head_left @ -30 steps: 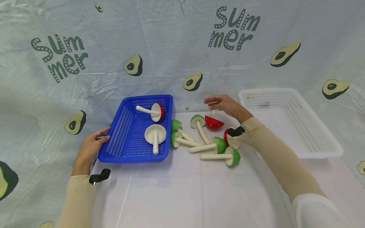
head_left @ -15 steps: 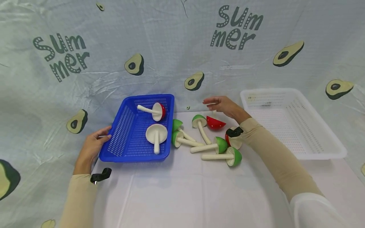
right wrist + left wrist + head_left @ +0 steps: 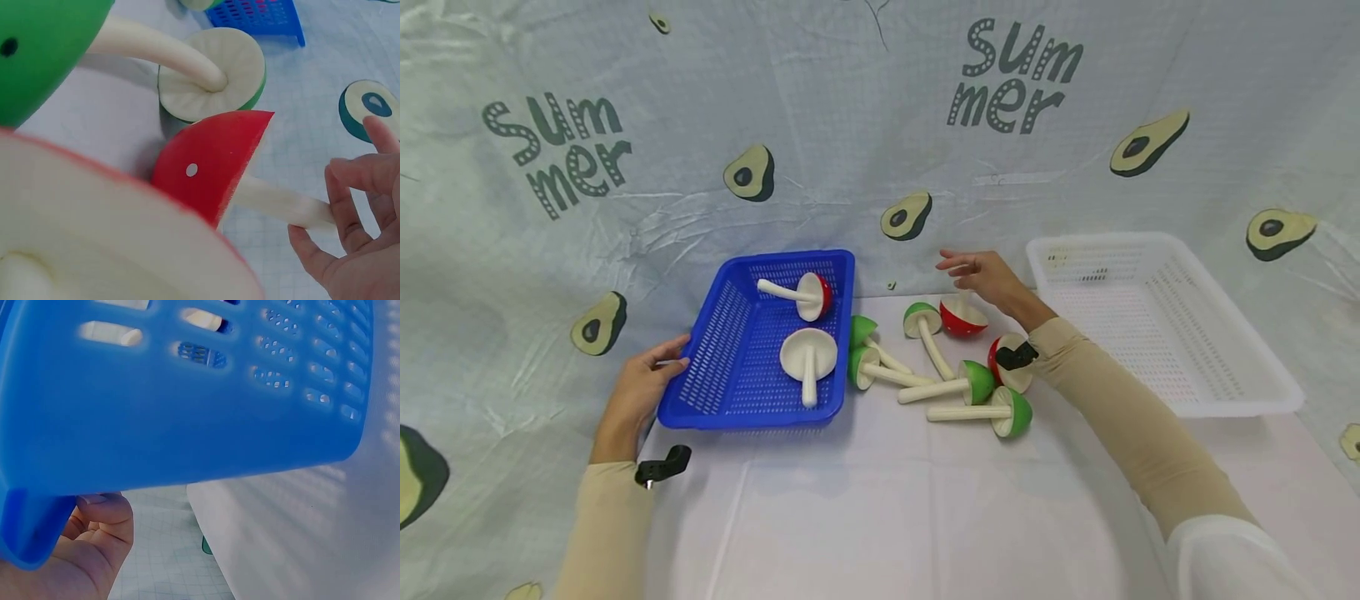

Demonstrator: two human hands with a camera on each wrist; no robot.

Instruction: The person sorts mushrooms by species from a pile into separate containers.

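Now my left hand (image 3: 638, 392) grips the near-left rim of the blue basket (image 3: 715, 367), while my right hand (image 3: 988, 279) pinches the stem of the red mushroom (image 3: 962, 318) at the pile's far edge; bare table lies near me, the white basket (image 3: 1157, 333) sits right.

A pale, wrinkled cloth backdrop (image 3: 865, 125) fills the space behind and to both sides, printed with a fine grid, halved avocados (image 3: 749, 172) and the word "Summer" (image 3: 1015, 75) in dark dotted letters, seen twice. It drapes down onto the surface (image 3: 880, 500), which wears a plain white cover with faint fold lines. The light is even and soft, perhaps from above, with weak shadows; no window or floor shows
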